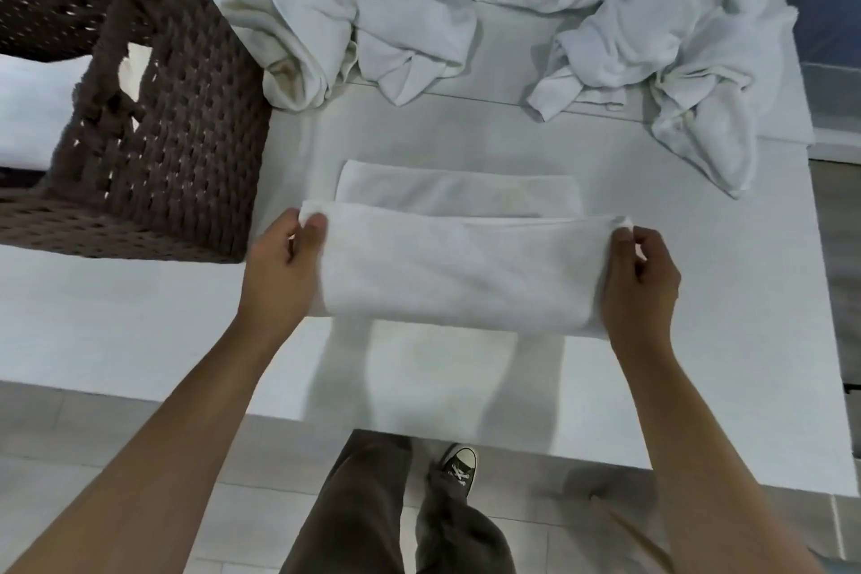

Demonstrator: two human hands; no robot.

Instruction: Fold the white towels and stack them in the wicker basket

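Observation:
A white towel (461,275) lies partly folded across the middle of the white table (116,322). Its near half is lifted and doubled over toward the far edge. My left hand (279,266) pinches the towel's left corner. My right hand (640,280) pinches the right corner. A strip of the same towel shows flat behind the lifted fold. The dark brown wicker basket (153,126) stands at the left of the table, close to my left hand. Something white shows through its weave.
Several crumpled white towels (372,28) are heaped along the table's far side, reaching to the right edge (699,84). The table's near edge runs just above my legs and a black sneaker (459,468) on the tiled floor.

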